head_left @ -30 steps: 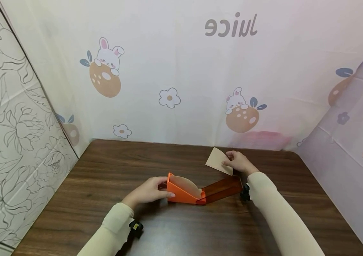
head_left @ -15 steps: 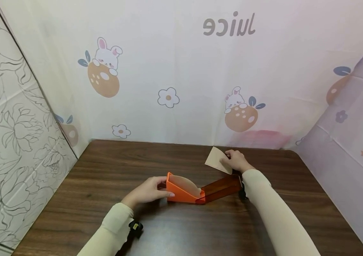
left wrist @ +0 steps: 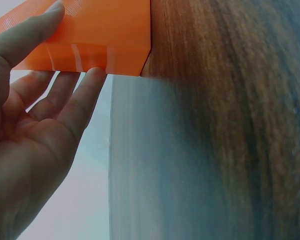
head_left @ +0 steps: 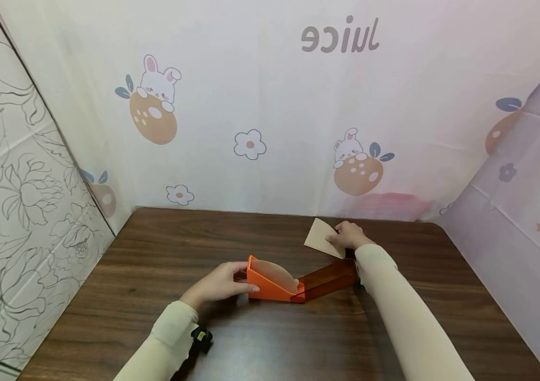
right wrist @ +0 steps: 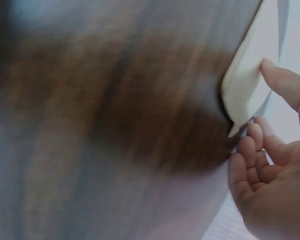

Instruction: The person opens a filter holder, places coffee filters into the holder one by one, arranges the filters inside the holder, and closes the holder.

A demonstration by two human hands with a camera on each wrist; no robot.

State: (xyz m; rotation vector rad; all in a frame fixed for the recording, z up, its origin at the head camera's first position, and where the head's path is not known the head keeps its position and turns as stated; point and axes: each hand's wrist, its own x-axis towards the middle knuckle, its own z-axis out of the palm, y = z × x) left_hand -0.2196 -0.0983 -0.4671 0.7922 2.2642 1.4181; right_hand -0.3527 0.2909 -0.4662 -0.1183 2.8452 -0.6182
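Gripping the orange holder (head_left: pixel 271 290) by its tall end, my left hand (head_left: pixel 218 283) apparently steadies it; right of the holder, my right hand (head_left: pixel 350 236) pinches cream paper (head_left: pixel 319 238).

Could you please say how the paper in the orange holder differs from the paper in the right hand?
The holder paper sits inside the orange holder; the held paper is outside, in the right hand. The holder paper shows a curved edge; the held paper shows a sharp left corner. Both are beige.
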